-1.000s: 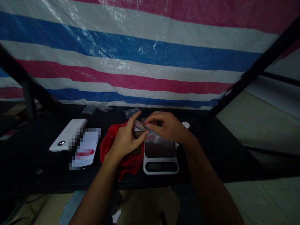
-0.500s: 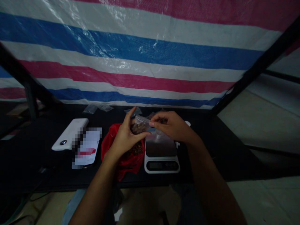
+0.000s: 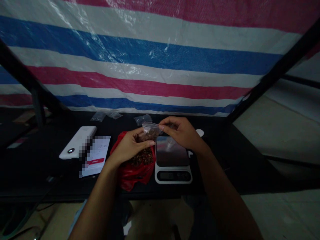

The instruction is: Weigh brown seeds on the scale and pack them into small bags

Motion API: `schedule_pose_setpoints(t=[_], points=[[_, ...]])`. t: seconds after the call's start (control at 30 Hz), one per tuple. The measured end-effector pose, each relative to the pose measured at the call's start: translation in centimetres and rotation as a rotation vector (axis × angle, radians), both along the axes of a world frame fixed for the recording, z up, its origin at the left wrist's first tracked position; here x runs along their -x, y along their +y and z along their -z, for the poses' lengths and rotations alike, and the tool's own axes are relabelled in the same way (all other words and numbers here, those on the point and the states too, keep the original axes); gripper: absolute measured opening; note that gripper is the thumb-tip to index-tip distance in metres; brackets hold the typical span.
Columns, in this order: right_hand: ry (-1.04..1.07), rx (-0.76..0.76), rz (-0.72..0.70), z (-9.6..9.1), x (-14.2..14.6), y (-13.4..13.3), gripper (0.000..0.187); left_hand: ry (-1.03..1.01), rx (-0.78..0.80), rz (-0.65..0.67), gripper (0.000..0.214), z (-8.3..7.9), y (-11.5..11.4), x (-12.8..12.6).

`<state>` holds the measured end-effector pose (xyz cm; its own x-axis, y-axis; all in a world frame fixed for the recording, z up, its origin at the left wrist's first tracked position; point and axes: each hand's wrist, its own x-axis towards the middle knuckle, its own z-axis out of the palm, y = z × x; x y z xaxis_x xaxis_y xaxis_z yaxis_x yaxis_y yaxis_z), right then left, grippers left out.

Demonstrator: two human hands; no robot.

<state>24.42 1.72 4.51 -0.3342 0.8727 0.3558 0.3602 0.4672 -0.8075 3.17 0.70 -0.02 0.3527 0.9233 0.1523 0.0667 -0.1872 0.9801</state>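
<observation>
Both hands hold a small clear plastic bag (image 3: 149,130) with dark brown bits inside, above the black table (image 3: 37,173). My left hand (image 3: 130,146) grips the bag from below and the left, fingers curled round it. My right hand (image 3: 181,133) pinches the bag's top edge at the right. Under the left hand lies an open red plastic bag (image 3: 132,171) holding more brown bits (image 3: 141,157). A white kitchen scale (image 3: 173,163) with a shiny platform and dark display stands just right of the red bag, below my right hand.
A white power bank (image 3: 77,142) and a phone with a lit screen (image 3: 96,156) lie to the left. Several empty clear bags (image 3: 106,115) lie near the striped tarp (image 3: 150,56) at the back. Black frame bars (image 3: 272,71) slant at both sides.
My left hand has dropped lower over the red bag, uncovering the small bag more. The right hand's pinch slid along the bag's top edge. The view shifted slightly.
</observation>
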Motion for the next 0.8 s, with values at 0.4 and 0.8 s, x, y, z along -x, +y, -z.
schedule_pose_setpoints(t=[0.4, 0.8], points=[[-0.472, -0.084, -0.251, 3.3, 5.2, -2.1, 0.016, -0.127, -0.067, -0.367, 0.052, 0.3, 0.7, 3.4], [-0.703, -0.126, -0.269, 5.6, 8.2, -2.9, 0.021, 0.14, -0.134, -0.395, 0.051, 0.5, 0.7, 2.8]])
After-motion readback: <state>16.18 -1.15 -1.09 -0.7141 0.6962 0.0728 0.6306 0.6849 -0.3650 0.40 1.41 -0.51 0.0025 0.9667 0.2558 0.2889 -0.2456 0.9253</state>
